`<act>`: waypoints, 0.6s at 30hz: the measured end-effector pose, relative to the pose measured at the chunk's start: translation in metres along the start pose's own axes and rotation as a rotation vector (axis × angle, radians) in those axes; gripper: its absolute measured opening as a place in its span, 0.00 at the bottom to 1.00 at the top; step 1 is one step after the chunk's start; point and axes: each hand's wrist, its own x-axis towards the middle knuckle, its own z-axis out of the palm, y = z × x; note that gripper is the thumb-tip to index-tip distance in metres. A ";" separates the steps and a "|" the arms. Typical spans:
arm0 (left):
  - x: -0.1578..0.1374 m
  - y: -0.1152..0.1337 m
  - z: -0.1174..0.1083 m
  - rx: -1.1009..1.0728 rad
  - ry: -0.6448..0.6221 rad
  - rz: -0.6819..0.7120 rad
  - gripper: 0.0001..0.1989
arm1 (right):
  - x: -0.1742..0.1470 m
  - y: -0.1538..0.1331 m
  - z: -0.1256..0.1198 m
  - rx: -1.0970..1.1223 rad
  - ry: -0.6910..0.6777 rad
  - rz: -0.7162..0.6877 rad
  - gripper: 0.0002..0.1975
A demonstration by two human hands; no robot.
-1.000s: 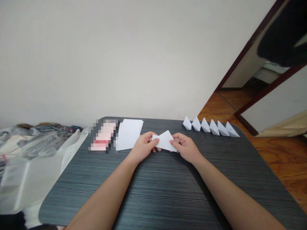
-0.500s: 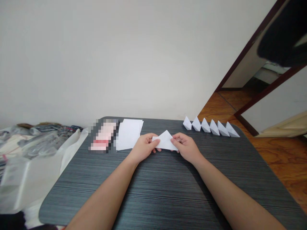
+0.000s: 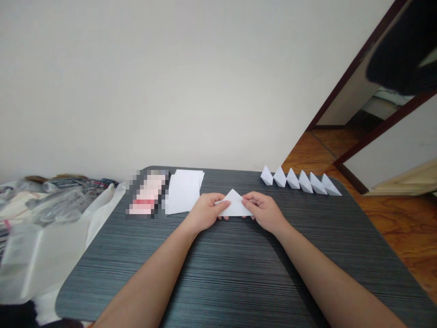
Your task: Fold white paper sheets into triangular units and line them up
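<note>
A folded white sheet of paper [image 3: 233, 207], pointed at the top with a straight lower edge, is held between both hands above the table. My left hand [image 3: 205, 211] pinches its left corner, thumb on the front face and fingers behind. On the right corner, my right hand [image 3: 265, 211] grips in the same way. The fingers behind the paper are mostly hidden. Just left of my left hand lies a stack of white paper sheets [image 3: 183, 191]. Several folded white paper boats [image 3: 292, 178] stand in a slanting row at the back right.
The dark wood-grain table [image 3: 225, 273] stands against a pale wall [image 3: 205, 82]. A blurred-out pink and black object [image 3: 147, 193] lies at its back left. Clear plastic bags [image 3: 58, 205] pile up beyond the left edge. Wooden floor [image 3: 392, 218] shows at right.
The folded paper has come down slightly and its peak has shifted a little left. Both hands keep hold of it, with the right thumb slightly moved. The boats and stack stay put.
</note>
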 end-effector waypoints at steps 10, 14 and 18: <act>0.001 -0.001 0.001 0.018 0.032 0.008 0.14 | -0.001 0.001 0.000 -0.073 -0.013 -0.035 0.11; 0.001 -0.001 0.001 -0.071 0.019 -0.025 0.14 | -0.003 0.000 0.001 0.019 -0.046 -0.086 0.11; 0.002 -0.002 0.001 -0.147 0.073 -0.039 0.14 | -0.006 0.003 -0.001 0.086 -0.077 -0.183 0.14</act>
